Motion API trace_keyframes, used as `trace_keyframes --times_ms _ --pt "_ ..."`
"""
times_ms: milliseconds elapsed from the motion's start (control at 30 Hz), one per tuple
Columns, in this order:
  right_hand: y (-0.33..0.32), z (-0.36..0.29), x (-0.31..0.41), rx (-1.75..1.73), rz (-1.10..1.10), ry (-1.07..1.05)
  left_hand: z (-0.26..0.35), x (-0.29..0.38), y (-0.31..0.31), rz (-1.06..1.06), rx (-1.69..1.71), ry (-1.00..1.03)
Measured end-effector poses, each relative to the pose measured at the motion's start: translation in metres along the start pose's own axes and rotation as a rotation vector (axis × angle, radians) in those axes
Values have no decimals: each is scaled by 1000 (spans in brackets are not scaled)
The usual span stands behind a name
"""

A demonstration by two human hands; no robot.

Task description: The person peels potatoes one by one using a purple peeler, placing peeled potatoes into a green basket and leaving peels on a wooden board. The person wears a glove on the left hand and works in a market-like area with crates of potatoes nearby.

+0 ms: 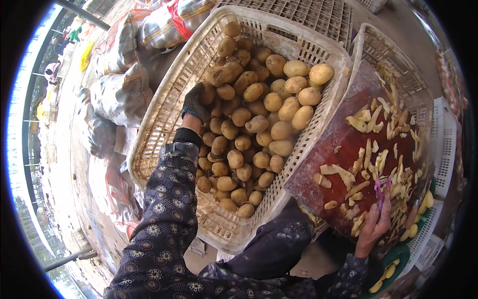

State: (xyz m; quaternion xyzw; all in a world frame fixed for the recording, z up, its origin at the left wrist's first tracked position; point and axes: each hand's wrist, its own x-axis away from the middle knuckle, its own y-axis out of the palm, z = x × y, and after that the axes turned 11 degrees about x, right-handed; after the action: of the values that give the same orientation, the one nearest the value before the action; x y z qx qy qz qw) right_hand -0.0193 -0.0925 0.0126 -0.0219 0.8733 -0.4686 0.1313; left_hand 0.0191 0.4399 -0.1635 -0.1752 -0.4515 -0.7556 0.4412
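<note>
My left hand (195, 103), in a dark glove, reaches over the left side of a white plastic crate (220, 228) full of unpeeled potatoes (242, 116). It is against a potato (207, 94) at the left edge of the heap; its fingers are partly hidden, so a grip on it cannot be told. My bare right hand (375, 222) holds a purple peeler (380, 190) over a dark red board or sheet (347, 144). Potato peelings (368, 159) lie strewn across that surface, below and around the peeler.
Filled sacks (121, 95) stand left of the crate. Another crate (396, 48) is behind the red surface. At the right, peeled potatoes (389, 270) lie in a green container (401, 251), near a knife-like handle (412, 213). My knee (276, 239) is against the crate's near side.
</note>
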Motion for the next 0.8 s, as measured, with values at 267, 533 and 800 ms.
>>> trace_keyframes --times_ms 267,533,800 --pt "-17 -31 8 -202 -79 31 -55 175 77 -673 -20 118" --pt "-30 -84 -7 -996 -33 433 -137 301 152 -1008 112 -264" --pt "-28 -37 -8 -760 371 264 -246 355 192 -870 185 -569"
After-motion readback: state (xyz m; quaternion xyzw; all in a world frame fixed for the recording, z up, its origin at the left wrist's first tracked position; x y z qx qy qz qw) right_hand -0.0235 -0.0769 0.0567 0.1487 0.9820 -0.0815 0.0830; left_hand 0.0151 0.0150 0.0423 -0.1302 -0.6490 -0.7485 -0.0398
